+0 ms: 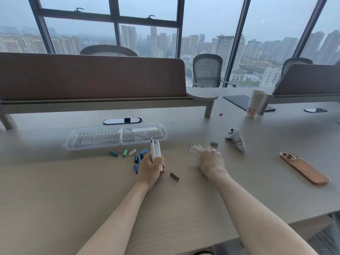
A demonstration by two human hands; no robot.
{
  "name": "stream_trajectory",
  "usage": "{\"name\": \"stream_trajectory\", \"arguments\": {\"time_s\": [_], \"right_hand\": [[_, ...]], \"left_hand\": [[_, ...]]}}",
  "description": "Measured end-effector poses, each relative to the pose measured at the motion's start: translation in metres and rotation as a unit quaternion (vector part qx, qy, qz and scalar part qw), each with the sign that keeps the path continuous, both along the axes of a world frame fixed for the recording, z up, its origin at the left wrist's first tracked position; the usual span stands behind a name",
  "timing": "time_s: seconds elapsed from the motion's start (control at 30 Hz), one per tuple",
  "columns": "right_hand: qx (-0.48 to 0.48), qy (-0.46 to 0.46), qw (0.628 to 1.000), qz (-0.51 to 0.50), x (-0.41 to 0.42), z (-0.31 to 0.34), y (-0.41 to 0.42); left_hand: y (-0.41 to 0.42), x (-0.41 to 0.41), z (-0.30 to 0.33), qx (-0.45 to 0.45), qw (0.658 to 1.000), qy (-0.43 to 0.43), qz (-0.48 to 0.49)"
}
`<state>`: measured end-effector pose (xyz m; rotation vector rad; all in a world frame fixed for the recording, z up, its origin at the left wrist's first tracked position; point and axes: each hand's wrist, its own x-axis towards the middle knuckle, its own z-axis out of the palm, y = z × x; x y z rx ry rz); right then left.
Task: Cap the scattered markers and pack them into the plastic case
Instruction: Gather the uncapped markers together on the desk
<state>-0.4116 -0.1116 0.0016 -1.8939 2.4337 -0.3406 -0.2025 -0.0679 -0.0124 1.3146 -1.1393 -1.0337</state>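
Near the counter's (73, 181) middle — left hand (150, 167) clenches upright uncapped markers (155, 150); right hand (211, 160) grasps a fanned bundle (196, 149); loose caps (137, 159) lie before the open plastic case (116, 138).

The lower ends of the white markers (155, 150) vanish inside the grip of the left hand (151, 167), so their full count is unclear. The right hand (211, 161) covers the barrels of a second, blurred bundle (196, 149); only thin dark tips fan out. The clear plastic case (116, 137) shows slot rows, but its contents are too faint to tell. The table (73, 190) and both forearms run off the bottom edge.
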Motion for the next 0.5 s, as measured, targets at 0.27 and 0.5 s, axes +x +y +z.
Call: {"name": "stream_trajectory", "arguments": {"time_s": [0.27, 0.5], "right_hand": [[0.020, -0.082, 0.996, 0.039, -0.006, 0.004, 0.016], [-0.118, -0.512, 0.843, 0.113, 0.027, 0.013, 0.041]], "left_hand": [[0.010, 0.013, -0.007, -0.028, 1.000, 0.000, -0.006], [0.030, 0.017, 0.000, -0.082, 0.995, -0.026, -0.042]]}}
